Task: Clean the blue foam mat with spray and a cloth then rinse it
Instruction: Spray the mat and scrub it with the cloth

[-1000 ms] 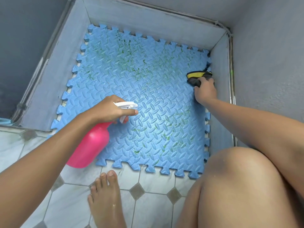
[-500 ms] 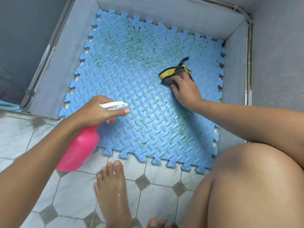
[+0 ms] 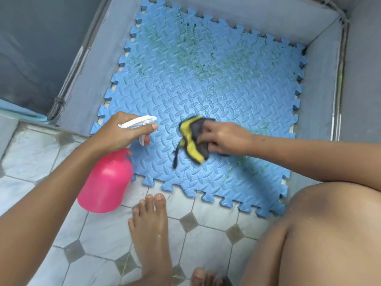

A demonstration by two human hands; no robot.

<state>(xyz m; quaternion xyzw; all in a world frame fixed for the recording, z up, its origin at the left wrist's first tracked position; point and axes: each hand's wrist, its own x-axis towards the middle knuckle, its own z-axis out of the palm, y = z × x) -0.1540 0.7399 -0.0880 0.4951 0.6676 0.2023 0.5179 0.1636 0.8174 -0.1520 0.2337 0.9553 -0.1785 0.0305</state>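
While right hand (image 3: 224, 139) grips cloth (image 3: 192, 141), tilted spray bottle (image 3: 107, 182) aims toward it.

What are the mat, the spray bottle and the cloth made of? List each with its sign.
Mat: likely foam, matte blue, embossed tread pattern, jigsaw edges. Spray bottle: apparently smooth pink plastic, white trigger head. Cloth: seemingly limp fabric, yellow and dark grey, crumpled.

Home washing area — pale floor tiles (image 3: 31, 153) with grey diamond insets near; grey cement walls (image 3: 247, 13) enclose a recessed corner.
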